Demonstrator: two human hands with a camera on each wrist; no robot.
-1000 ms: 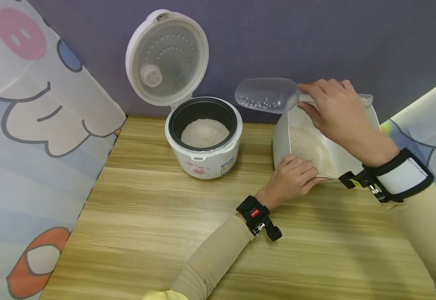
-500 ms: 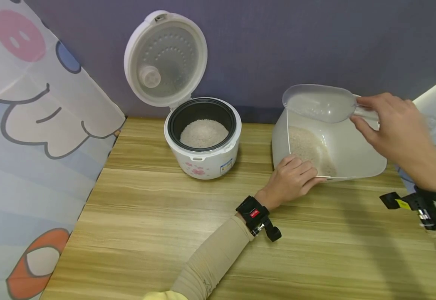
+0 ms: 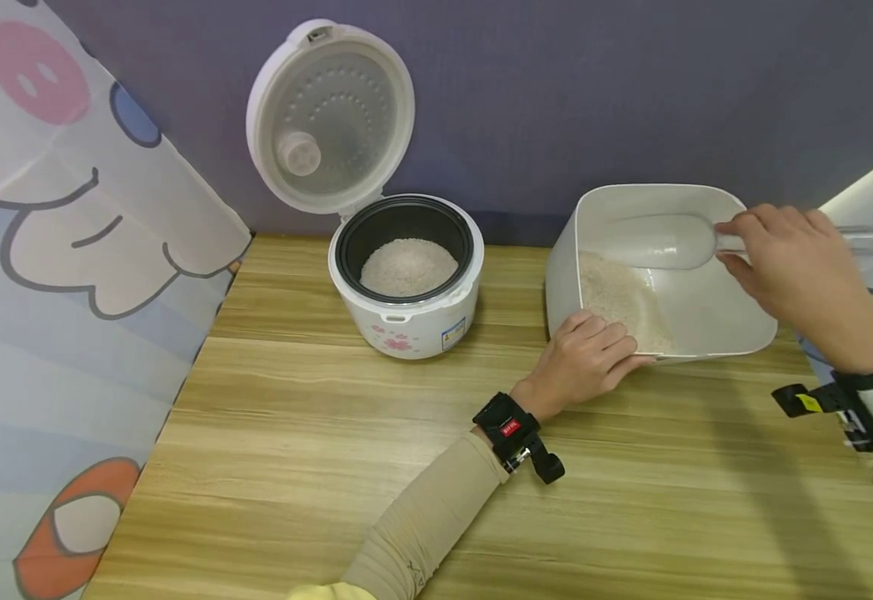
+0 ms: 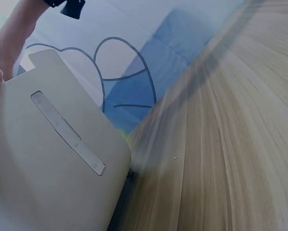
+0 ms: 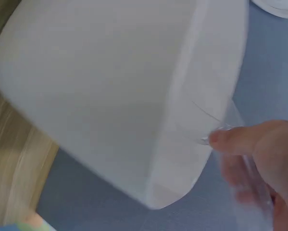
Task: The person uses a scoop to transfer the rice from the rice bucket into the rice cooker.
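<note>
A clear plastic scoop (image 3: pixel 661 243) dips into the white rice bin (image 3: pixel 736 329), its bowl low over the left part. My right hand (image 3: pixel 789 262) grips the scoop's handle, thumb and fingers around it. Rice (image 3: pixel 616 292) is heaped at the bin's left end, and the bin leans toward that side. My left hand (image 3: pixel 590 358) holds the bin's near left corner, fingers curled over the rim. In the left wrist view the bin's outer wall (image 4: pixel 38 159) shows a narrow clear window strip. The scoop's handle also shows in my right hand (image 5: pixel 259 159) in the right wrist view.
Left of the bin stands a white rice cooker (image 3: pixel 421 325) with its lid (image 3: pixel 331 125) raised and rice (image 3: pixel 410 267) in its dark inner pot. Both stand on a wood-grain table (image 3: pixel 294 433) against a grey-blue back wall (image 3: pixel 556 92). Cartoon-printed cloth (image 3: pixel 54 375) hangs at the left.
My right hand has carried the scoop rightward and then down into the bin. The few grains seen in the scoop earlier no longer show. My left hand keeps its hold on the bin.
</note>
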